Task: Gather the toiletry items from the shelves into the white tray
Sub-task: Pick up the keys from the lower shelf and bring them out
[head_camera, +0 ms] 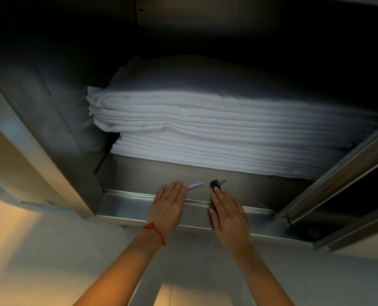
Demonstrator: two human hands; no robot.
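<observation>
A steel cabinet [51, 133] fills the view; folded white linens [216, 133] stack toward one o'clock; pale floor [51, 261] spreads at six.

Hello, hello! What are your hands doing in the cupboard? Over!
Left hand flat, fingers over purple stick. Right hand open, fingertip at black key thing. Stack of white sheets behind both. No tray in view.

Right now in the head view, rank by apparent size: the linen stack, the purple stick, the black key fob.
1. linen stack, by far the largest.
2. purple stick, partly hidden by the left hand.
3. black key fob; close to the stick, so unsure.
</observation>
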